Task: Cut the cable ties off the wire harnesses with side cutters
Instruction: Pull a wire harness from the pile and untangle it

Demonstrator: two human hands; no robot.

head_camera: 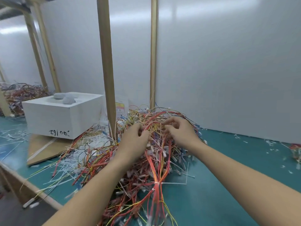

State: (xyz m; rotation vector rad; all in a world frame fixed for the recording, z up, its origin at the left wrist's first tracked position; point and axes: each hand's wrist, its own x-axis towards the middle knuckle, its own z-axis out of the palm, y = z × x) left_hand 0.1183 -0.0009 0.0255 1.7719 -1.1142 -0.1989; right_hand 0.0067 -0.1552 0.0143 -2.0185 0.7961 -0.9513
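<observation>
A big tangled heap of red, orange and yellow wire harnesses (146, 160) covers the middle of the green table (228, 160). My left hand (133, 141) is curled into the top of the heap, pinching a bundle of red wires (149, 126). My right hand (180, 131) reaches in beside it, fingers bent among the wires. A white cable tie (156, 183) binds a red bundle near the front, its tail sticking out to the right. No side cutters are visible.
A white box (63, 116) with a grey object on top stands at the left on a cardboard sheet (44, 147). Wooden posts (106, 70) rise just behind the heap. Cut white ties (91, 144) litter the table. More wires lie far left (21, 93).
</observation>
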